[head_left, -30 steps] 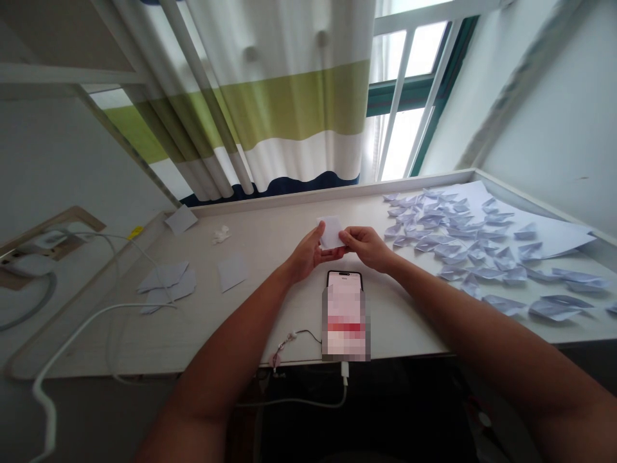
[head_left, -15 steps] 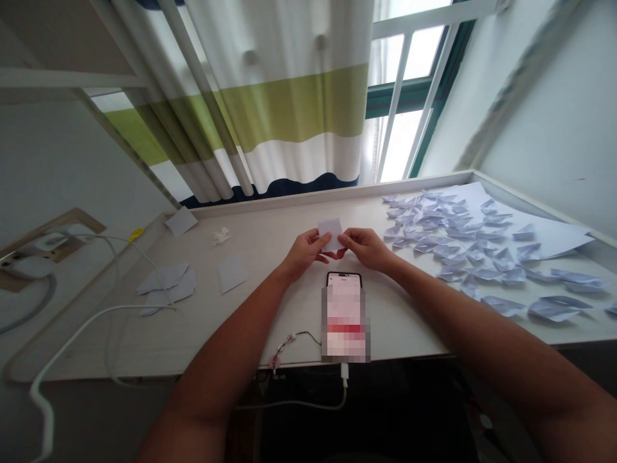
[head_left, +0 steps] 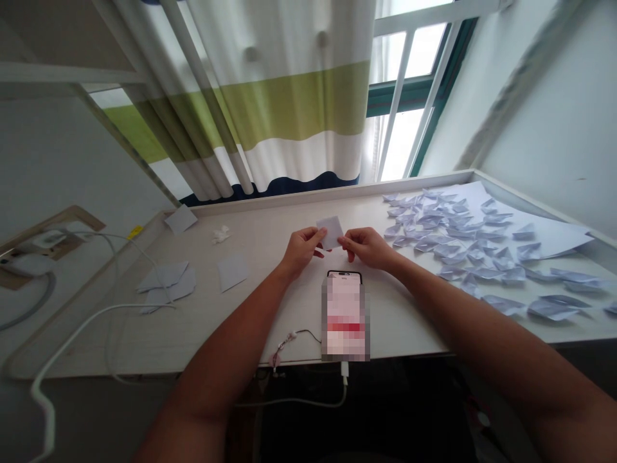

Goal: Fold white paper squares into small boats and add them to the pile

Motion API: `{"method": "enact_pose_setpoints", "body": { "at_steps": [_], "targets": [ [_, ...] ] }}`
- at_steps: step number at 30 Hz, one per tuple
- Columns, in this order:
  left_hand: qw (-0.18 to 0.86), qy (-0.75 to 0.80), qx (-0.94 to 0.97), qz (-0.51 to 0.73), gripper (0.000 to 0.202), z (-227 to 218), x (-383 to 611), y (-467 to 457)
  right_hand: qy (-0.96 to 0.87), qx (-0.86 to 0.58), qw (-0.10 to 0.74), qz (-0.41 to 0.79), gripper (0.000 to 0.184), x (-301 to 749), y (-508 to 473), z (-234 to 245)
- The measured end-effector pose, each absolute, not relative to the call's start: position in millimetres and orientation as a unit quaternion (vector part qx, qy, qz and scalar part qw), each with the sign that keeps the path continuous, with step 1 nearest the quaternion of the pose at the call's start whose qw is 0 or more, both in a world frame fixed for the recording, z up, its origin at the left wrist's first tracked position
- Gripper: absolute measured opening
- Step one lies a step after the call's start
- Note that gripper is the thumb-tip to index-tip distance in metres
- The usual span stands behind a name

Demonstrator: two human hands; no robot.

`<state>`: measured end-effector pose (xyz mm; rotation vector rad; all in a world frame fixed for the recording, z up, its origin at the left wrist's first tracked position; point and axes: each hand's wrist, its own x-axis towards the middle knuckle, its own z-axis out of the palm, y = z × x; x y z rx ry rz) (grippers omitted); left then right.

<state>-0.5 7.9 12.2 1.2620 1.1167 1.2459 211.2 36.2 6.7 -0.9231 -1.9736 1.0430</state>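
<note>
Between my hands, above the middle of the white desk, is a small square of white paper (head_left: 330, 230), tilted slightly. My left hand (head_left: 303, 251) pinches its left side, thumb on the near face. With thumb and fingertips, my right hand (head_left: 365, 247) grips the lower right corner. Just below them lies a phone (head_left: 344, 315), its screen lit and partly blurred out, with a beaded strap (head_left: 281, 350) at its left. Many folded white paper boats (head_left: 453, 238) spread over the right part of the desk.
White paper pieces (head_left: 166, 283) lie at the left, with a single sheet (head_left: 232, 273) beside them. A crumpled tissue (head_left: 222, 235) and another paper square (head_left: 181, 219) are farther back. A charging cable (head_left: 344, 373) hangs over the desk's front edge. Larger white paper (head_left: 554, 235) lies under the boats.
The paper square has turned a little in my hands, and more of its face shows. My fingers have shifted on its lower edge. Things on the desk stay put.
</note>
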Motion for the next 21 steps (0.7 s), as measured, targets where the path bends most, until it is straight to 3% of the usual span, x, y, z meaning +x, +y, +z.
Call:
{"method": "enact_pose_setpoints", "body": {
  "at_steps": [12, 21],
  "targets": [
    [0.500, 0.431, 0.563, 0.497, 0.047, 4.2, 0.5, 8.1, -0.639, -0.321, 0.420, 0.559, 0.066, 207.0, 40.8, 2.0],
    [0.505, 0.419, 0.533, 0.534, 0.041, 5.6, 2.0, 10.0, -0.567, -0.311, 0.437, 0.625, 0.043, 207.1, 40.6, 4.1]
  ]
}}
